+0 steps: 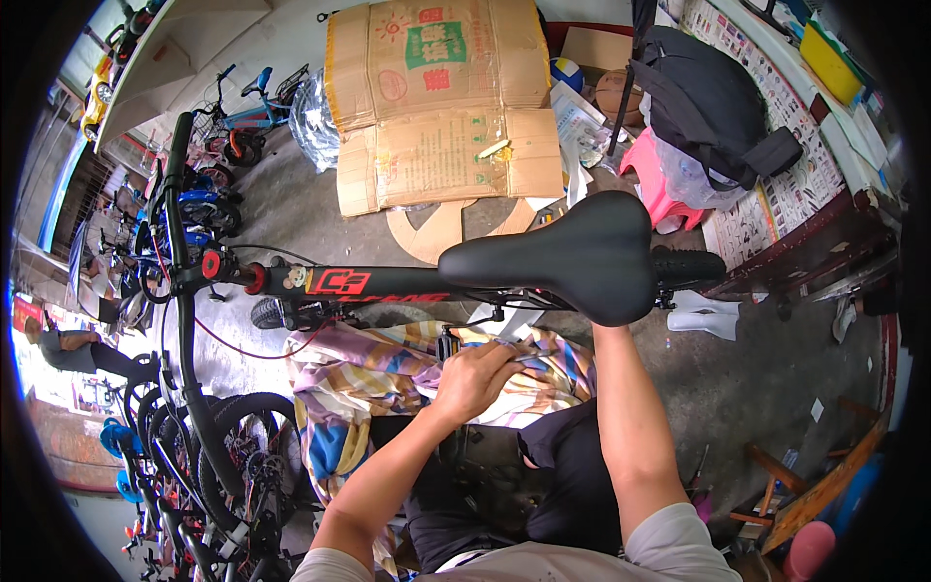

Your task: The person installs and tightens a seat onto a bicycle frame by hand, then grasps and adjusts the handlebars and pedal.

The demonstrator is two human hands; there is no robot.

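Note:
A black mountain bike stands across the view before me, its black saddle (560, 258) to the right and its handlebar (185, 342) to the left. My left hand (471, 380) is closed around a slim metal hand tool (537, 356), whose exact kind I cannot tell. That hand is beside the black pedal (447, 343), above a checked cloth (364, 371) spread over my lap. The right forearm reaches under the saddle's rear, so my right hand is hidden. Red lettering marks the bike's top tube (378, 282), and the rear tire (687, 268) shows beyond the saddle.
Flattened cardboard (444, 160) lies beyond the bike. A pink stool (647, 164) has a black bag (705, 102) above it. Several bikes crowd the left, including a large tire (251, 407). A wooden stool (822, 487) lies at the lower right. A person (69, 349) is at far left.

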